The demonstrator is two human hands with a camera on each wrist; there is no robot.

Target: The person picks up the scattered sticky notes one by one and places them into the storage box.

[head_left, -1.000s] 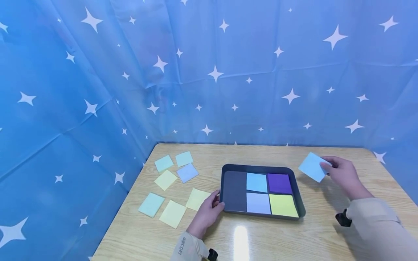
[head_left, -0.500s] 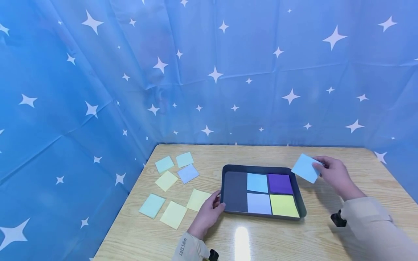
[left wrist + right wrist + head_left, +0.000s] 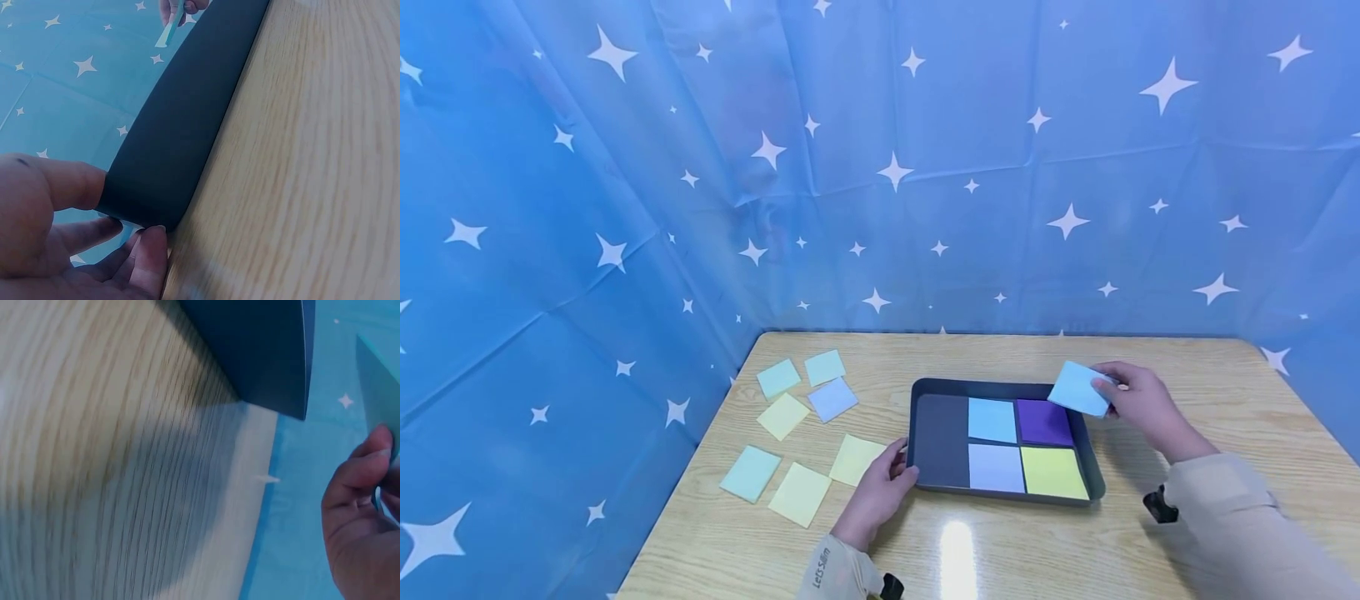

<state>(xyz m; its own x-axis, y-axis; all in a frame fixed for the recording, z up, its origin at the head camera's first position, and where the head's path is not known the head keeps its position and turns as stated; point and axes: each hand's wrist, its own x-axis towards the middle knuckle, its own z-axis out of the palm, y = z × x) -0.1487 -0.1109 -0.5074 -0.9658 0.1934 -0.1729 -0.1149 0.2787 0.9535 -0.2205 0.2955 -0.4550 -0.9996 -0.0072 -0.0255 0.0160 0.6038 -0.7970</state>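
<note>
A shallow dark tray (image 3: pixel 940 442) lies at mid-table, holding a light blue square (image 3: pixel 992 420), a purple square (image 3: pixel 1037 419), a lavender square (image 3: pixel 996 467) and a yellow square (image 3: pixel 1053 472). My left hand (image 3: pixel 880 492) grips the tray's near left corner; the left wrist view shows its thumb and fingers around that corner. Between thumb and fingers, my right hand (image 3: pixel 1138 404) pinches a light blue sticky note (image 3: pixel 1077 388), raised and tilted. In the head view this note overlaps the tray's far right corner and part of the purple square.
Left of the tray lie several loose notes, among them a mint note (image 3: pixel 750 473), a pale yellow note (image 3: pixel 800 494) and a lavender note (image 3: pixel 832 400). A blue star-patterned curtain (image 3: pixel 880 208) hangs behind the wooden table (image 3: pixel 1015 550) and along its left side.
My right hand has carried the light blue sticky note leftward, from beside the tray to its far right corner, and the note has tipped flatter. The left hand stays at the tray's corner.
</note>
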